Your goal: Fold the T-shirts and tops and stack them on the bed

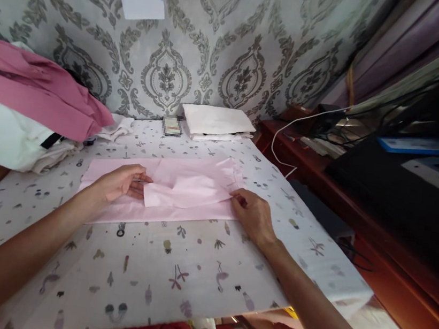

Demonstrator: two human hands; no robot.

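Note:
A pale pink garment [190, 182] lies folded into a long strip on the patterned sheet. A narrower flap of it, perhaps a sleeve, rests on top, slightly rumpled and lifted along its near edge. At the flap's left end, my left hand [125, 182] pinches the cloth between thumb and forefinger, the other fingers loosely curled beneath. My right hand [252, 213] is closed in a pinch on the flap's right end, near the gathered edge of the garment. Whether the garment is a shirt cannot be told.
Pink and white clothes [39, 87] are heaped at the left. Near the wall lie a folded white cloth stack [219, 121] and a small blurred packet [172, 125]. A dark red wooden desk [392, 263] with a white cable [274, 139] stands along the right.

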